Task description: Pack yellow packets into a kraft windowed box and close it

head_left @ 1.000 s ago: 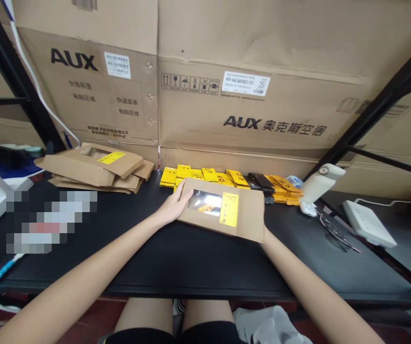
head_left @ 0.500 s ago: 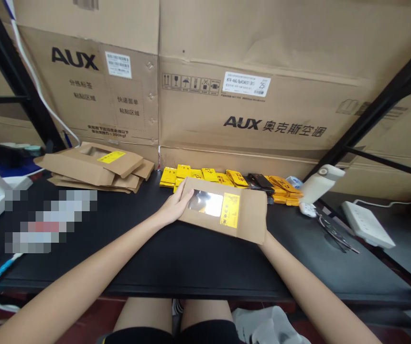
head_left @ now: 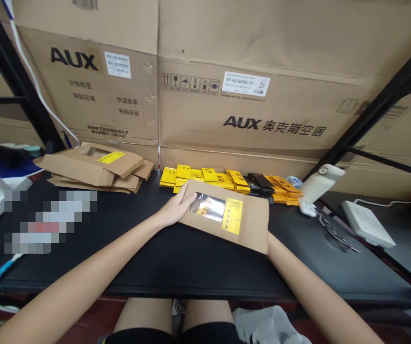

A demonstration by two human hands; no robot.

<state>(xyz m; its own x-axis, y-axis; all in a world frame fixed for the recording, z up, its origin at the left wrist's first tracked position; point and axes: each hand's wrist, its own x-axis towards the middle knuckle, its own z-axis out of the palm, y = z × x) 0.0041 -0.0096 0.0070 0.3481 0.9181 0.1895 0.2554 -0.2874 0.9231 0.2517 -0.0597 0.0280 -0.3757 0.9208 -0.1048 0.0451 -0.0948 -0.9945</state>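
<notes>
Over the middle of the black table (head_left: pixel 177 258), you hold a flat brown cardboard box (head_left: pixel 252 224) with a clear window (head_left: pixel 208 207) and a yellow label (head_left: pixel 232 216) on its face. The box is tilted, its left end higher and nearer the wall, its right corner lower and nearer you. Your left hand (head_left: pixel 175 209) grips the left end, thumb on top beside the window and the fingers wrapped under the edge, so the hand is closed on the box. Your right hand is hidden behind the box's right corner; only the wrist and forearm (head_left: pixel 298 282) show, running up to that corner, so you cannot tell how its fingers lie, though it appears to support the box from below. Through the window a bit of yellow shows inside.

Just behind the box, a row of yellow packets (head_left: pixel 205 176) lies along the foot of the big AUX cartons (head_left: pixel 263 95), with a black packet (head_left: pixel 261 181) among them. To your left, a stack of flattened brown boxes (head_left: pixel 94 167) of the same kind rests on the table, well apart from your hands. To your right stand a white handheld device (head_left: pixel 322 184), with scissors (head_left: pixel 334 231) and a white flat box (head_left: pixel 368 223) near it.
</notes>
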